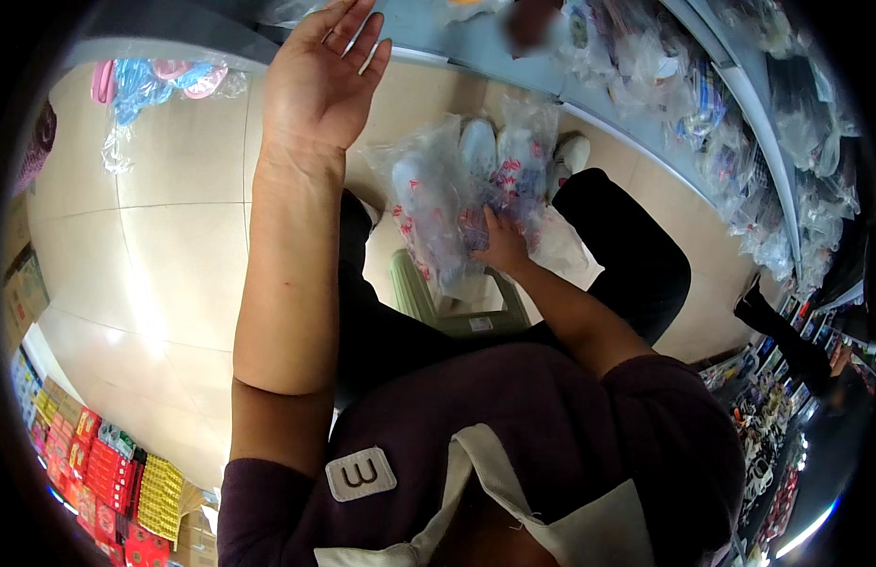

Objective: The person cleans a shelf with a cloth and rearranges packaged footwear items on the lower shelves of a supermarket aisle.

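My left hand (324, 78) is raised at the top, palm showing and fingers apart, beside the front edge of a blue-grey shelf (402, 28). Nothing shows in it. Lower down, my right hand (505, 244) rests on clear plastic bags with red print, its fingers spread over them. One bag (427, 205) holds pale, shoe-like items and lies at the left; a second bag (519, 159) lies at the right. The bags lie partly over a green plastic stool (445, 322) between my legs. Whether my right fingers grip the plastic, I cannot tell.
Shelves of plastic-wrapped goods (643, 64) curve along the top and right. Pink and blue wrapped items (144, 81) hang over the tiled floor (176, 248) at upper left. Red and yellow packages (112, 475) stand lower left. Another person's dark-clothed leg (774, 319) shows far right.
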Available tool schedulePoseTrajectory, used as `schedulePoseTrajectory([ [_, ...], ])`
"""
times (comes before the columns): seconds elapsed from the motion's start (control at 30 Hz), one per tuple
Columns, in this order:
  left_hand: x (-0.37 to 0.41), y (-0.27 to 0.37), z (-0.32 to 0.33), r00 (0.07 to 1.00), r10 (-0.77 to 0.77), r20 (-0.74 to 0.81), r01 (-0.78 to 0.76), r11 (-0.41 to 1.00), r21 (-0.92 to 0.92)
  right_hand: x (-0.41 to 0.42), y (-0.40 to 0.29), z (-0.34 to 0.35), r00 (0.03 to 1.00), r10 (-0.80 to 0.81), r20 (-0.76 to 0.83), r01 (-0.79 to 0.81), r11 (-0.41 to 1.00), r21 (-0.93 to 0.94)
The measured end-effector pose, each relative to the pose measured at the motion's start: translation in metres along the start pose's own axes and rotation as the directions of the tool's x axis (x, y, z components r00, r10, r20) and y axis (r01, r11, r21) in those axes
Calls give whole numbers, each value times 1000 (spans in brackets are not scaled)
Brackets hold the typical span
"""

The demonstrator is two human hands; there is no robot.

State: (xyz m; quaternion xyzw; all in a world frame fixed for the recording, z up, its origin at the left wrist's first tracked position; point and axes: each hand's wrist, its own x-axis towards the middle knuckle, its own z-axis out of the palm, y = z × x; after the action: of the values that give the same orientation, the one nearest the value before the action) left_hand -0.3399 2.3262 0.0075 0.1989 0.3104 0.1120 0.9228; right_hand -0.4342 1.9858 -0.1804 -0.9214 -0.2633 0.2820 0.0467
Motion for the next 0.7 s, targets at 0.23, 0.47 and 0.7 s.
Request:
schedulePoseTrajectory([
  [0.23,0,-1,0,1000,-21,-18,21,1000,-1,13,46,4,980,-100,173,14,898,439],
  [0.47,-4,-10,8,999,14,-48,-8,990,138,64,15,-158,912,336,234,-212,-101,972],
  [0.7,-37,-49,20,936,-351,-11,334,882,332,111,-22,-216,997,-82,-17,-46,-707,706],
])
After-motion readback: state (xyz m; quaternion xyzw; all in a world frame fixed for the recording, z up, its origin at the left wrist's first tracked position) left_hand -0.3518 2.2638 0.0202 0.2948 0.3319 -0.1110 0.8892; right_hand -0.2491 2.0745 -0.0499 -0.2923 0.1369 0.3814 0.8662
